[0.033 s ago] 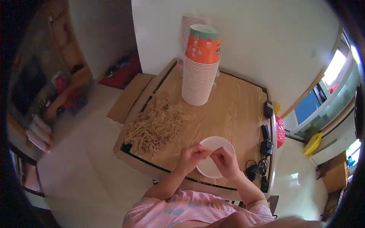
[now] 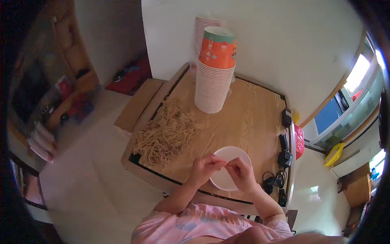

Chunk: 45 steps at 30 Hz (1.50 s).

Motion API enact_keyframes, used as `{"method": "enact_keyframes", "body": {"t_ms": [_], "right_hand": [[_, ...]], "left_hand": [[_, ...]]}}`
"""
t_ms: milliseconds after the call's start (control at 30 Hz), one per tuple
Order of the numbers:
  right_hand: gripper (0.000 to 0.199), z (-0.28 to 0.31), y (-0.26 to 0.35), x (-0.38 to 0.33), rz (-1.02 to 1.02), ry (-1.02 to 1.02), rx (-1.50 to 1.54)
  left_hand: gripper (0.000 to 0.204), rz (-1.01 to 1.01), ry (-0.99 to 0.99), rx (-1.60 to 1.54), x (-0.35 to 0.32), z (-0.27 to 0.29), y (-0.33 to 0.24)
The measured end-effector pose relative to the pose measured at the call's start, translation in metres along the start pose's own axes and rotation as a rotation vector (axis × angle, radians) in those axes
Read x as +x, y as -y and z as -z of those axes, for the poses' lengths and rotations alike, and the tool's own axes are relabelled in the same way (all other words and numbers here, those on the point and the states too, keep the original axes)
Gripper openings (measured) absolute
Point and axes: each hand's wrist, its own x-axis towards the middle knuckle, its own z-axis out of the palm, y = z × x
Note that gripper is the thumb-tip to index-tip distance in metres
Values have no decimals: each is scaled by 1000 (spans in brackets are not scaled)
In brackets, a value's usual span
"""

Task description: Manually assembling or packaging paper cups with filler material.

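My left hand (image 2: 204, 168) and my right hand (image 2: 241, 173) meet at the fingertips over a white round tub (image 2: 222, 183). Both are closed in a pinch, thumbs against fingers. Whatever sits between the fingertips is too small to make out. The tub stands at the table's near edge, its opening upward and partly covered by my hands. Left of it lies a tangled heap of tan, crinkled strands (image 2: 168, 136), like cord or dried noodles. Farther back rises a tall stack of white paper tubs (image 2: 211, 91), topped by an orange one (image 2: 218, 55) with a green band.
The wood-topped table (image 2: 252, 110) has a raised, dark-lined edge. Black power adapters (image 2: 285, 158) and coiled cables (image 2: 280, 179) line its right side. Another tub stack (image 2: 202, 30) stands behind the tall one, by the white wall. A cardboard box (image 2: 140, 101) sits beyond the left edge.
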Motion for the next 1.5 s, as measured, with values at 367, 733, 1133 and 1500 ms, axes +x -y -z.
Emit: {"method": "enact_keyframes", "body": {"t_ms": [367, 733, 1133, 1500], "right_hand": [[5, -6, -2, 0, -110, -104, 63], [7, -7, -3, -3, -85, -138, -19], [5, -6, 1, 1, 38, -139, -96], [3, -7, -2, -2, -50, -103, -76]], "left_hand": [[18, -188, 146, -54, 8, 11, 2], [7, -165, 95, 131, 6, 4, 11], [14, -227, 211, 413, 3, -2, -2], [18, -197, 152, 459, 3, -1, -2]]}}
